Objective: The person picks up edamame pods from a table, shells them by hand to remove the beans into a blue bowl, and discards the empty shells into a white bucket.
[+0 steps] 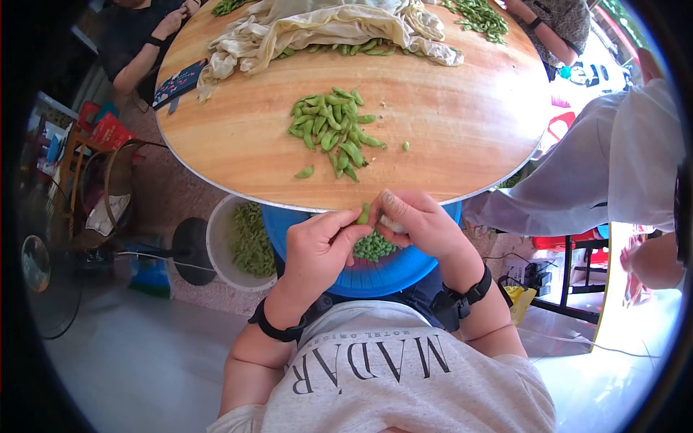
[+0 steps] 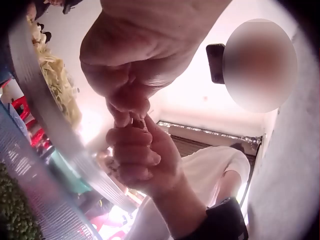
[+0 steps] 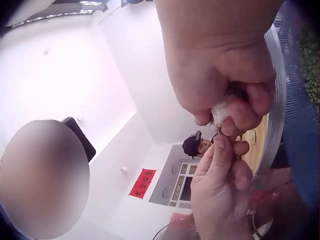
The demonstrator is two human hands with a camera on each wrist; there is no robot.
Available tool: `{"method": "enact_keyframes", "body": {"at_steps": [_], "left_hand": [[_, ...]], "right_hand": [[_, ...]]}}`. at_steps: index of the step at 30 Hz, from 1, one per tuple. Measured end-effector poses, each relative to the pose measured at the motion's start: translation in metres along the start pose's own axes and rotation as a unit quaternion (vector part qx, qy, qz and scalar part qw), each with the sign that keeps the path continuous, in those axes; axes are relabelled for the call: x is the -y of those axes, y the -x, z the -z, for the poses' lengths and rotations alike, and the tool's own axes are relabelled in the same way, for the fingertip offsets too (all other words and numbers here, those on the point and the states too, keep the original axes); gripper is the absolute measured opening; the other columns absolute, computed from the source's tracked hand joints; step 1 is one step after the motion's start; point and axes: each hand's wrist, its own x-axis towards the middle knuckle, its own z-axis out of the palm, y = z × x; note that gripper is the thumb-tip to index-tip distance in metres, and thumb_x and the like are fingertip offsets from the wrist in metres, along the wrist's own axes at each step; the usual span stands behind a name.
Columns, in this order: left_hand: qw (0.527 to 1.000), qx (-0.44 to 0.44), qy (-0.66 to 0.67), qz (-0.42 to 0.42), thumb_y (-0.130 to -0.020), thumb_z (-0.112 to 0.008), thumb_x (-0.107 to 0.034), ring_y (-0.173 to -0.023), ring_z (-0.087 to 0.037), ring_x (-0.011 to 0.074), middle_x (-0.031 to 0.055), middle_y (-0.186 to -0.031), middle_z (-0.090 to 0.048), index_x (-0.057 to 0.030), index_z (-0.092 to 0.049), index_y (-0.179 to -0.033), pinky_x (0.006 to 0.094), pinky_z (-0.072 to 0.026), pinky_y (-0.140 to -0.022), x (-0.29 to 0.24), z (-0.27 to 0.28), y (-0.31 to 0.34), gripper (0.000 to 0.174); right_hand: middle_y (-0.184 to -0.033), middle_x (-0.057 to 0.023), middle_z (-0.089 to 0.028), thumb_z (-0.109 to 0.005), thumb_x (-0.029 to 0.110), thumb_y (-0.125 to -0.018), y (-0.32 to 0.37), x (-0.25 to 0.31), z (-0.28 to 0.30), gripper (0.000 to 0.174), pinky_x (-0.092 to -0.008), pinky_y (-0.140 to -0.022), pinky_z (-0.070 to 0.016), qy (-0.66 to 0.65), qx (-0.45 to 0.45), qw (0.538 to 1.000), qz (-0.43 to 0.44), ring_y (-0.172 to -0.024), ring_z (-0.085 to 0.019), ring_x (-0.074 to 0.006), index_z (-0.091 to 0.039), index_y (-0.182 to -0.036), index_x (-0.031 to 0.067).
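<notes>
Below the near table edge, my left hand (image 1: 317, 245) pinches a green soybean pod (image 1: 364, 213) between thumb and forefinger. My right hand (image 1: 426, 224) meets it there, fingers curled, its fingertips at the pod's end. Something white (image 3: 220, 113) shows among the right hand's fingers. Beneath both hands, shelled green beans (image 1: 374, 247) lie in a blue basin (image 1: 422, 270). A loose pile of pods (image 1: 328, 123) is on the round wooden table (image 1: 238, 130) ahead, with a single pod (image 1: 304, 172) beside it.
A white bucket (image 1: 219, 249) of green pods or empty hulls stands left of the basin. Crumpled cloth (image 1: 317, 36) covers more pods at the table's far side. Other people sit around the table, and one stands at the right. A fan (image 1: 43, 263) is at the far left.
</notes>
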Motion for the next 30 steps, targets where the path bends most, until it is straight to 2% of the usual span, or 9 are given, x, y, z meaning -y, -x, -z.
{"method": "enact_keyframes", "body": {"at_steps": [4, 7, 13, 16, 19, 22, 25, 29, 30], "left_hand": [[0.992, 0.002, -0.090, -0.087, -0.074, -0.068, -0.002, -0.047, -0.052, 0.0094, 0.0058, -0.065, -0.061, 0.0017, -0.066, -0.089, 0.0221, -0.0406, -0.043, -0.001, 0.000, 0.006, 0.016], [0.979, 0.007, -0.170, -0.111, -0.070, -0.069, -0.006, -0.061, -0.060, 0.0254, 0.0134, -0.073, -0.062, -0.0012, -0.065, -0.088, 0.0306, -0.0468, -0.055, -0.007, 0.000, 0.011, 0.019], [0.972, 0.006, -0.176, -0.158, -0.071, -0.068, -0.005, -0.061, -0.060, 0.0271, 0.0138, -0.071, -0.061, -0.0008, -0.065, -0.086, 0.0313, -0.0469, -0.055, -0.007, -0.002, 0.019, 0.016], [0.981, 0.021, -0.152, -0.122, -0.072, -0.068, -0.005, -0.063, -0.060, 0.0278, 0.0146, -0.071, -0.061, -0.0007, -0.064, -0.087, 0.0311, -0.0472, -0.055, -0.009, -0.002, 0.021, 0.016], [0.989, -0.004, -0.087, -0.122, -0.076, -0.065, -0.001, -0.044, -0.052, 0.0087, 0.0063, -0.063, -0.060, 0.0025, -0.064, -0.086, 0.0221, -0.0397, -0.041, 0.004, -0.006, 0.024, 0.010], [0.998, 0.013, 0.034, 0.057, -0.079, -0.063, -0.002, -0.047, -0.053, 0.0120, 0.0070, -0.064, -0.060, 0.0014, -0.064, -0.085, 0.0241, -0.0416, -0.043, -0.002, -0.007, 0.028, 0.008], [0.992, -0.005, 0.085, 0.094, -0.084, -0.058, -0.004, -0.043, -0.048, 0.0070, 0.0044, -0.062, -0.058, 0.0026, -0.062, -0.083, 0.0205, -0.0358, -0.038, 0.002, -0.011, 0.027, 0.008], [0.995, -0.057, -0.053, -0.057, -0.088, -0.052, -0.005, -0.043, -0.045, 0.0052, 0.0023, -0.060, -0.055, 0.0021, -0.062, -0.087, 0.0193, -0.0323, -0.037, 0.016, -0.021, 0.028, 0.012], [0.993, -0.060, -0.064, -0.082, -0.087, -0.054, -0.005, -0.043, -0.045, 0.0058, 0.0029, -0.060, -0.056, 0.0022, -0.062, -0.086, 0.0203, -0.0330, -0.038, 0.018, -0.022, 0.028, 0.011]], "right_hand": [[-0.058, 0.0017, -0.045, -0.042, 0.033, -0.095, 0.007, -0.005, -0.004, 0.036, -0.0192, -0.042, -0.0306, 0.015, 0.033, 0.999, -0.006, -0.049, -0.039, -0.0044, -0.054, -0.081, 0.0020], [-0.058, 0.0013, -0.046, -0.043, 0.031, -0.094, 0.013, -0.005, -0.011, 0.035, -0.0192, -0.042, -0.0314, 0.020, 0.007, 1.000, -0.015, -0.049, -0.040, -0.0046, -0.053, -0.079, 0.0022], [-0.058, 0.0017, -0.047, -0.048, 0.026, -0.093, 0.021, -0.012, -0.014, 0.029, -0.0193, -0.043, -0.0320, 0.000, -0.010, 1.000, -0.020, -0.049, -0.040, -0.0048, -0.053, -0.077, 0.0019], [-0.058, 0.0013, -0.047, -0.048, 0.024, -0.092, 0.021, -0.018, -0.019, 0.028, -0.0202, -0.043, -0.0320, 0.038, -0.027, 0.999, 0.013, -0.050, -0.040, -0.0049, -0.052, -0.076, 0.0019], [-0.058, 0.0008, -0.047, -0.049, 0.022, -0.092, 0.022, -0.022, -0.024, 0.027, -0.0212, -0.044, -0.0323, 0.066, -0.058, 0.996, 0.028, -0.051, -0.040, -0.0053, -0.052, -0.076, 0.0016], [-0.058, -0.0024, -0.050, -0.048, 0.019, -0.091, 0.022, -0.022, -0.027, 0.025, -0.0241, -0.047, -0.0369, 0.126, -0.078, 0.986, 0.079, -0.053, -0.045, -0.0081, -0.054, -0.077, -0.0004], [-0.060, -0.0102, -0.054, -0.049, 0.017, -0.089, 0.018, -0.031, -0.028, 0.025, -0.0294, -0.051, -0.0414, 0.160, -0.099, 0.973, 0.133, -0.055, -0.051, -0.0140, -0.055, -0.075, -0.0025], [-0.061, -0.0122, -0.056, -0.050, 0.018, -0.088, 0.015, -0.033, -0.031, 0.027, -0.0321, -0.053, -0.0444, 0.129, -0.150, 0.961, 0.193, -0.056, -0.054, -0.0163, -0.054, -0.072, -0.0032], [-0.058, -0.0109, -0.055, -0.049, 0.018, -0.089, 0.016, -0.032, -0.029, 0.028, -0.0306, -0.051, -0.0443, 0.102, -0.138, 0.977, 0.130, -0.054, -0.054, -0.0156, -0.053, -0.071, -0.0030]]}}
